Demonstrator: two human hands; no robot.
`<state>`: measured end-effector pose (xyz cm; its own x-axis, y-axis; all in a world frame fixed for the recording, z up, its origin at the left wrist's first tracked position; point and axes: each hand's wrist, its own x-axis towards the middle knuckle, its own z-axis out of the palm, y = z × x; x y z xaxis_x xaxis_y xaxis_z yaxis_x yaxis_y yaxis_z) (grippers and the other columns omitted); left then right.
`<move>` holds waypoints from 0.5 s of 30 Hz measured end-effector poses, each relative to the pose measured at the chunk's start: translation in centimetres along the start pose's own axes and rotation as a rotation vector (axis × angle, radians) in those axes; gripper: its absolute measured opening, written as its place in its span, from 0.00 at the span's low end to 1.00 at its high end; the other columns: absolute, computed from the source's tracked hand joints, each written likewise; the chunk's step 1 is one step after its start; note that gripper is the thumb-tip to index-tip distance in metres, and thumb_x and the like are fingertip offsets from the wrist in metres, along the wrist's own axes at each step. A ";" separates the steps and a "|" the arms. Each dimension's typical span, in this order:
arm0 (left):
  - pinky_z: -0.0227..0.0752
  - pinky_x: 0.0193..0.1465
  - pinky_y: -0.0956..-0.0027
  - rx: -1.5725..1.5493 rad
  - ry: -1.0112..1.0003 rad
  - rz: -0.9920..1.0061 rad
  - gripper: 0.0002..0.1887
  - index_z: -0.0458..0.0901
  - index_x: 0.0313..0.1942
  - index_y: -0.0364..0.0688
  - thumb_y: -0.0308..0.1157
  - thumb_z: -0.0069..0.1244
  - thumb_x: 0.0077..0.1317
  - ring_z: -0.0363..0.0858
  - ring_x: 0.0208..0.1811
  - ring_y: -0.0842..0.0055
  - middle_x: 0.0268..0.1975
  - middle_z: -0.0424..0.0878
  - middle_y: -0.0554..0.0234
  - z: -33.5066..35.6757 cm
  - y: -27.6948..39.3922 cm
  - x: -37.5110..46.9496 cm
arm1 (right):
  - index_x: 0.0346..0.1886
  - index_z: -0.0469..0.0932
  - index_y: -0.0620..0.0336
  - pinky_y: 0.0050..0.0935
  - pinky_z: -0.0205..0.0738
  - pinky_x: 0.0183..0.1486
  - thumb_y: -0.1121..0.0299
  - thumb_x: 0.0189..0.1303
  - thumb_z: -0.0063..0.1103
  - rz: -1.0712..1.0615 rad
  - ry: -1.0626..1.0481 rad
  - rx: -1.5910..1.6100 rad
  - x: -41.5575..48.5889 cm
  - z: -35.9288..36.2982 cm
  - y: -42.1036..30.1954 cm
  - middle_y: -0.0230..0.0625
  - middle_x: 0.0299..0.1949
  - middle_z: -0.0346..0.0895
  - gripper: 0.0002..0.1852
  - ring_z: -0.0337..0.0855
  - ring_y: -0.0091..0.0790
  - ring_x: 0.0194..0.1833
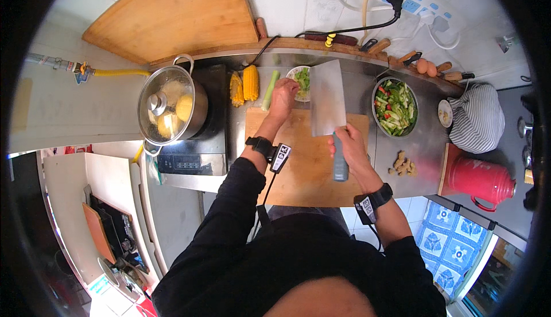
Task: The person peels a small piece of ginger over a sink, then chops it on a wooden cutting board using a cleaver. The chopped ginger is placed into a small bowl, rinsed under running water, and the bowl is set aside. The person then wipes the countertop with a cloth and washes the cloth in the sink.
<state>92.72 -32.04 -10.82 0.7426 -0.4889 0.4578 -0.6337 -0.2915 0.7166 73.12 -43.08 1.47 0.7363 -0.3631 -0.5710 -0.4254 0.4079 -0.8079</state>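
My right hand [351, 148] grips the grey handle of a cleaver [328, 97], its broad blade raised above the back edge of a wooden cutting board [301, 166]. My left hand [285, 95] is over the near left rim of a small patterned bowl [302, 84] holding chopped greens; whether its fingers hold anything cannot be told. A pale green stalk [270, 89] lies just left of that hand, its near end at the board's back edge. Further left are two pieces of corn on the cob [251, 83]. Right of the cleaver stands a metal bowl of cut green and red peppers [394, 108].
A lidded steel pot [172, 106] with round yellow items stands on an induction cooker [215, 123] at left. Ginger [403, 165], a small plate [445, 113], a striped cloth bundle [477, 119] and a red thermos [482, 181] are at right. Eggs [426, 67] and knife handles line the back ledge.
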 end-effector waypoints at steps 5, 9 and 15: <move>0.75 0.42 0.65 0.003 -0.047 -0.150 0.05 0.81 0.31 0.33 0.19 0.55 0.52 0.81 0.36 0.58 0.33 0.82 0.50 -3.0 0.1 -4.5 | 0.37 0.68 0.63 0.26 0.69 0.22 0.70 0.68 0.47 -0.097 0.014 -0.172 -2.3 -3.5 2.3 0.33 0.24 0.73 0.06 0.72 0.25 0.19; 0.74 0.43 0.61 0.043 -0.218 -0.036 0.04 0.82 0.31 0.35 0.22 0.53 0.53 0.79 0.38 0.56 0.33 0.80 0.49 -1.3 1.3 -7.2 | 0.36 0.68 0.62 0.26 0.69 0.21 0.71 0.67 0.47 -0.138 -0.010 -0.294 -3.7 -6.0 4.0 0.33 0.23 0.72 0.05 0.73 0.24 0.19; 0.70 0.48 0.57 0.199 -0.184 -0.119 0.06 0.82 0.33 0.38 0.25 0.52 0.53 0.75 0.42 0.53 0.36 0.78 0.49 -0.5 1.4 -7.1 | 0.39 0.71 0.63 0.32 0.74 0.28 0.71 0.59 0.56 -0.323 0.051 -0.894 -5.9 -9.0 6.6 0.39 0.27 0.75 0.09 0.79 0.32 0.25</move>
<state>86.67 -28.61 -12.79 0.7740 -0.5771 0.2603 -0.5878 -0.5022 0.6343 61.22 -45.84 -1.80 0.8738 -0.3908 -0.2896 -0.4661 -0.5030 -0.7278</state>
